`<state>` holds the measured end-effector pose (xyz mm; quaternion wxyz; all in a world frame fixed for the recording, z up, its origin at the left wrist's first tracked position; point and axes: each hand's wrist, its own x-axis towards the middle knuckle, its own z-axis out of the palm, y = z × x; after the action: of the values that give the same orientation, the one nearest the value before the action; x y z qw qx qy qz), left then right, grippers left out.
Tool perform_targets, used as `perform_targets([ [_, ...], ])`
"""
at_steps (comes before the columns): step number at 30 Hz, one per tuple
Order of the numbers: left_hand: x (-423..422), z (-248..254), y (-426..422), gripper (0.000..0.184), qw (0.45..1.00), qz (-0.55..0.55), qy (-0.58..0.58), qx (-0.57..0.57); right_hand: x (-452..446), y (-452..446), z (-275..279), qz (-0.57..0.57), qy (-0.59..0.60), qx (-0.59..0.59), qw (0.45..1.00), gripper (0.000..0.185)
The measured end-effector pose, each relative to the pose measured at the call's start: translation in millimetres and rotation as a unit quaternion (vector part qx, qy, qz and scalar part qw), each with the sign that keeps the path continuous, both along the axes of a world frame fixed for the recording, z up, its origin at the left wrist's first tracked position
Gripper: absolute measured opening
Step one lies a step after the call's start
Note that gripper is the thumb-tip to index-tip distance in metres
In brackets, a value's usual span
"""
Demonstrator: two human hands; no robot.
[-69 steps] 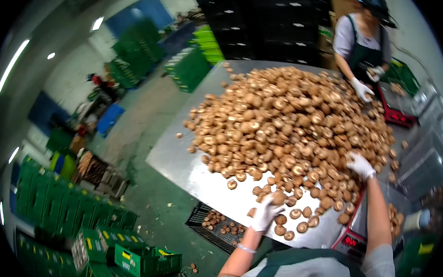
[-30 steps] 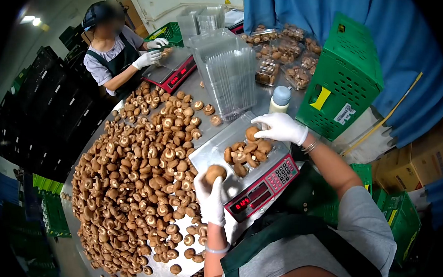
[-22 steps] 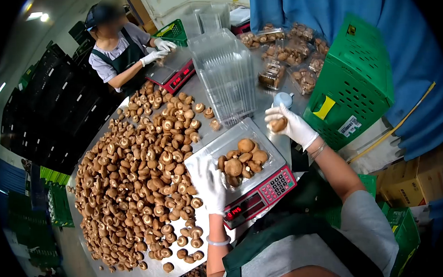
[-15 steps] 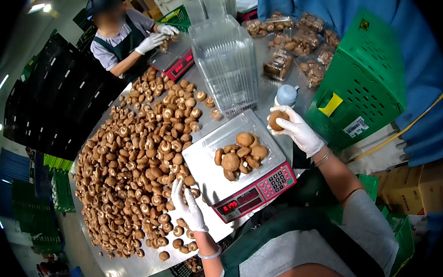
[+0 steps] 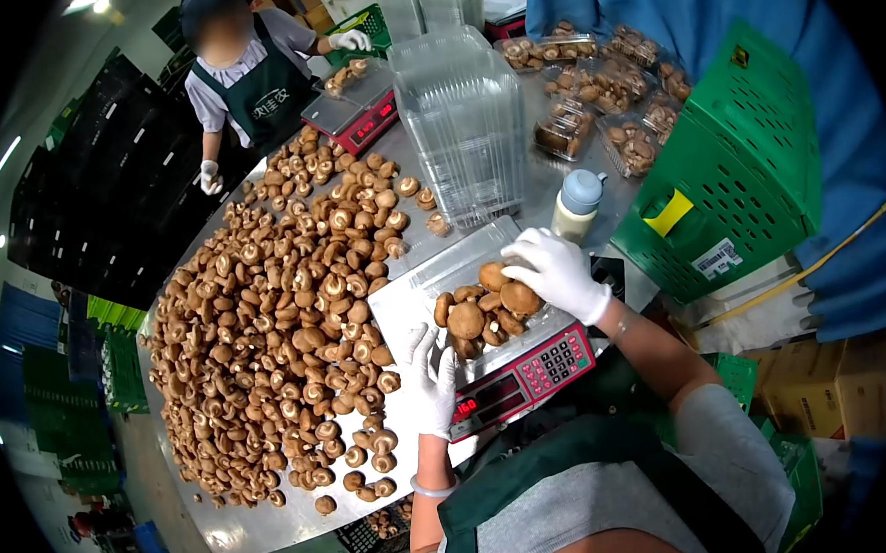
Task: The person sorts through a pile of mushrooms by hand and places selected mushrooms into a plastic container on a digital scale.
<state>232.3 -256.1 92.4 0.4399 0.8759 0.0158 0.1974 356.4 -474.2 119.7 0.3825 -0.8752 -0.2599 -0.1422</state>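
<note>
Looks brown, domed and smooth, with a few pale stem ends among the mushrooms (image 5: pixel 467 320), heaped in a clear tray (image 5: pixel 512 347) on the red-fronted scale (image 5: pixel 558 362), between the left grip (image 5: pixel 433 385), loosely open at the scale's side, and the right grip (image 5: pixel 561 275), bent over a broad cap (image 5: pixel 519 299) (touching it, though cannot tell whether pinched or already let go). Compared with a moment ago, shows the right grip brought in from near the bottle (image 5: pixel 581 194) to the tray, and the left grip drawn away from the pile (image 5: pixel 286 335) on the desk (image 5: pixel 251 536).
</note>
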Motion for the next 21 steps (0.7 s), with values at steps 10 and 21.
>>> perform_targets([
  [10,-44,26,8,0.062,0.914,0.017,0.039,-0.404,-9,41,35,0.149,0.216,0.145,0.954,0.029],
  [21,-84,-3,33,0.03,0.648,-0.103,0.118,-0.745,-15,107,2,0.102,-0.051,-0.342,0.933,0.025],
])
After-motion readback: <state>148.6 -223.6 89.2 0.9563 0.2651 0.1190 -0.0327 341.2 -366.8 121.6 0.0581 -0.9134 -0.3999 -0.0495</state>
